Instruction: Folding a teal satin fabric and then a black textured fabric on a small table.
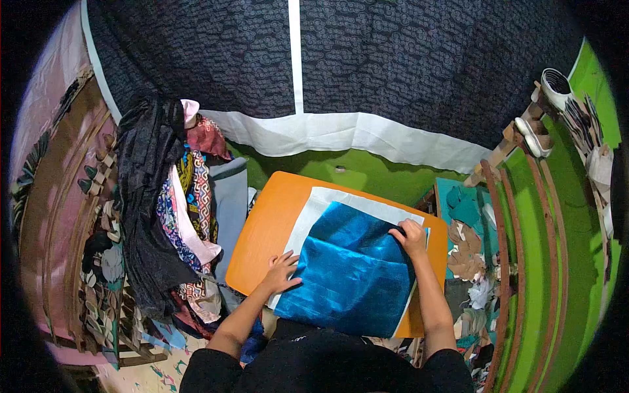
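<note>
At the bottom centre of the frame are the person's black shirt [327, 360] and short sleeves, with bare forearms reaching upward from them. Between the arms, the blue cloth [347, 281] lies at the centre and lower centre, shiny and rippled, with a crease running across its upper half. The left hand [283, 272], left of centre, rests with its fingers spread wide at the cloth's left edge, holding nothing between them. The right hand [409, 237], right of centre, is on the cloth's upper right edge with its fingers curled and the thumb pointing left; whether they pinch the cloth I cannot tell. Beneath the cloth is a white sheet [318, 208], showing along the left and top, and both lie on an orange table [262, 229] with rounded corners. At the lower right, beside the table, are brown scraps [464, 249] and other offcuts on a teal surface [452, 196]. On the left hang a long black cloth [147, 216], patterned fabrics [201, 190] and a grey cloth [229, 203]. Wooden rails [550, 229] curve down the right side, with white shoes [532, 137] at the upper right. Beyond the table is a green wall [308, 167], and a dark curtain [419, 59] with white bands fills the top.
</note>
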A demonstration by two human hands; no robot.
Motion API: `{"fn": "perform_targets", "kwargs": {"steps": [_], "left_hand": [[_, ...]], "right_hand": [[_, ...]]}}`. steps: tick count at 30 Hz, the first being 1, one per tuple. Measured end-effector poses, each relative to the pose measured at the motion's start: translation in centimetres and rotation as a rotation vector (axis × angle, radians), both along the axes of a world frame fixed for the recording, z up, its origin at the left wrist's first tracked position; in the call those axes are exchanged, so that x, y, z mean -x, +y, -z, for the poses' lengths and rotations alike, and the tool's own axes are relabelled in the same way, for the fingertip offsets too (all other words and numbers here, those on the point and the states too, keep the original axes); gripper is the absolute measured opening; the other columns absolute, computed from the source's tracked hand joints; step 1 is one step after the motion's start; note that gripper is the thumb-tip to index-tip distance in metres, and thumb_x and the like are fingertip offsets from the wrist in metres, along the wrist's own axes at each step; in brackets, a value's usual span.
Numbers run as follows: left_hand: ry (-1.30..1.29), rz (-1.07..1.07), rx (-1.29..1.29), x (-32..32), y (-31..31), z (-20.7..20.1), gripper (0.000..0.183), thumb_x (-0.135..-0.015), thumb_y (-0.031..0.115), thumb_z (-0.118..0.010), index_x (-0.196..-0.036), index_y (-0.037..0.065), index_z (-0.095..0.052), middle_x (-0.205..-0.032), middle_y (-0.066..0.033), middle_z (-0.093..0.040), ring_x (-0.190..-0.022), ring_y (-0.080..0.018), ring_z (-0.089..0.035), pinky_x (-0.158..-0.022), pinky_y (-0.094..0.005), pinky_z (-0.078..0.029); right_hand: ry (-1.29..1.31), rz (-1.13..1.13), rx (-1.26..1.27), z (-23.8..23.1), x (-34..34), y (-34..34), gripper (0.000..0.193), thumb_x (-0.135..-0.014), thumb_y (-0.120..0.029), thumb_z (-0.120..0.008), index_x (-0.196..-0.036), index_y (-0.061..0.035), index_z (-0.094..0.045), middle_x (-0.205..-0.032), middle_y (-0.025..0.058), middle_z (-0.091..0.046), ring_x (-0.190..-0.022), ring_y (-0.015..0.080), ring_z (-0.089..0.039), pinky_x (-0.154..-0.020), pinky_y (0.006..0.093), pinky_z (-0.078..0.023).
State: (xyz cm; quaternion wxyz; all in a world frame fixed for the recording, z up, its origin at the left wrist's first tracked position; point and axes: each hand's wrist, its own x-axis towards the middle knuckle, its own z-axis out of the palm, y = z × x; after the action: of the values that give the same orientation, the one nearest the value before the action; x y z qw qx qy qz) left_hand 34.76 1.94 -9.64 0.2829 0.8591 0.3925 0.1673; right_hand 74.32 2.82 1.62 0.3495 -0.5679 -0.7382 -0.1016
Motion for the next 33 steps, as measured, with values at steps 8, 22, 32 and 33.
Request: {"fn": "perform_targets", "kwargs": {"steps": [8,22,32,33], "left_hand": [[0.106,0.246,-0.034,1.2,1.8,0.4,0.071,-0.070,0.056,-0.050,-0.122,0.008,-0.044,-0.128,-0.0129,-0.039,-0.124,-0.0283,-0.028,-0.098,-0.0585,-0.005],[-0.048,0.106,0.043,0.7,2.0,1.0,0.057,-0.069,0.050,-0.055,-0.114,0.015,-0.053,-0.131,-0.0104,-0.037,-0.126,-0.0279,-0.025,-0.098,-0.0590,-0.008],[0.041,0.121,-0.017,0.6,1.3,0.9,0.055,-0.065,0.049,-0.059,-0.110,0.017,-0.056,-0.129,-0.0085,-0.041,-0.126,-0.0287,-0.026,-0.097,-0.0600,-0.010],[0.027,0.096,-0.018,0.6,1.4,0.9,0.052,-0.066,0.048,-0.060,-0.107,0.016,-0.057,-0.128,-0.0082,-0.041,-0.125,-0.0285,-0.027,-0.097,-0.0597,-0.010]], "right_hand": [[-0.112,-0.074,-0.182,-5.7,1.8,0.3,0.028,-0.062,-0.028,-0.070,-0.064,-0.0088,-0.049,-0.056,0.0045,-0.045,-0.053,0.0215,-0.048,-0.048,0.0319,-0.036],[-0.143,0.343,0.249,7.5,-0.2,9.5,0.033,-0.062,-0.036,-0.068,-0.073,-0.0067,-0.057,-0.074,0.0066,-0.055,-0.075,0.0248,-0.054,-0.064,0.0377,-0.039],[-0.076,0.183,0.227,10.9,-0.9,10.0,0.031,-0.063,-0.032,-0.067,-0.079,-0.0079,-0.056,-0.087,0.0047,-0.052,-0.087,0.0237,-0.049,-0.079,0.0390,-0.035],[-0.072,0.227,0.290,11.0,-0.5,9.9,0.030,-0.064,-0.031,-0.068,-0.080,-0.0080,-0.057,-0.092,0.0043,-0.051,-0.093,0.0232,-0.046,-0.088,0.0439,-0.030]]}}
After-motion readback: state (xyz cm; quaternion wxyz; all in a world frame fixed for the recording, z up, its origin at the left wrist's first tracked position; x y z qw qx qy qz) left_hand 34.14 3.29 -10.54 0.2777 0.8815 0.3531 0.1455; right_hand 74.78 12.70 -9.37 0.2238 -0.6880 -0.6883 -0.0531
